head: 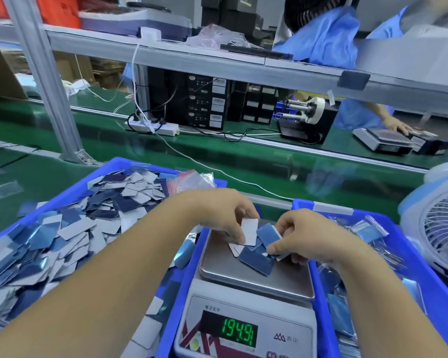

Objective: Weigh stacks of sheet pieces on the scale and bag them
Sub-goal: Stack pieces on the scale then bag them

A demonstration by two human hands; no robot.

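- The left hand (225, 218) pinches a white sheet piece (249, 231) above the scale (248, 301), over the pan's far edge.
- The right hand (299, 235) grips blue sheet pieces (267, 235) resting on the pan's far right side.
- A dark blue piece (256, 262) lies flat on the pan.
- The display (239, 332) shows green digits.
- A left blue bin (109, 171) holds loose pieces; a right bin (424, 264) holds bagged ones.
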